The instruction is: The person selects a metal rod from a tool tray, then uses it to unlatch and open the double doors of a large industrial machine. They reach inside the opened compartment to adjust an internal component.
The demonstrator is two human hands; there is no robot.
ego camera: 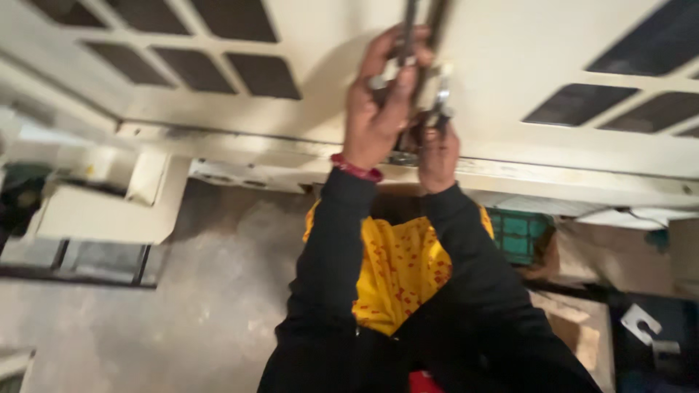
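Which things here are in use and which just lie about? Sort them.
In use: left hand gripping the dark metal rods; right hand holding a small metal tool; white panel.

Lying about: green crate; white bracket; yellow cloth.

Black sleeves (331, 240), yellow red-speckled cloth (397, 269), red wristband (355, 169).

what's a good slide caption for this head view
Both hands raised to a white panel: left hand grips dark metal rods, right hand holds a small metal tool.
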